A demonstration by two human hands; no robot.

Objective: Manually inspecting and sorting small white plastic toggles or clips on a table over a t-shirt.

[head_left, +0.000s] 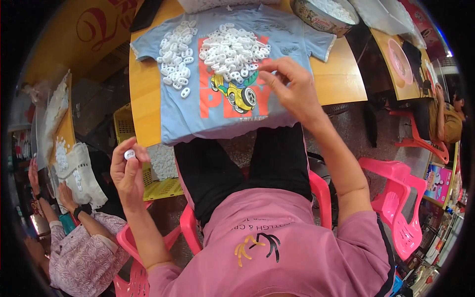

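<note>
A light blue printed shirt (208, 111) lies spread on the wooden table (341, 74). Two heaps of small white plastic rings rest on it: a large pile (232, 52) in the middle and a thinner pile (176, 57) to its left. My right hand (292, 89) hovers at the right edge of the large pile, thumb and fingers pinched together; whether a ring is between them is hidden. My left hand (127, 171) is off the table to the left, above a yellow crate (158, 185), and holds one white ring (129, 154) at its fingertips.
A patterned bowl (324, 17) of white pieces stands at the table's back right. Pink plastic chairs (401, 198) are at my right. Another person's hands (59, 195) work over a white cloth at the left. A person sits at the far right.
</note>
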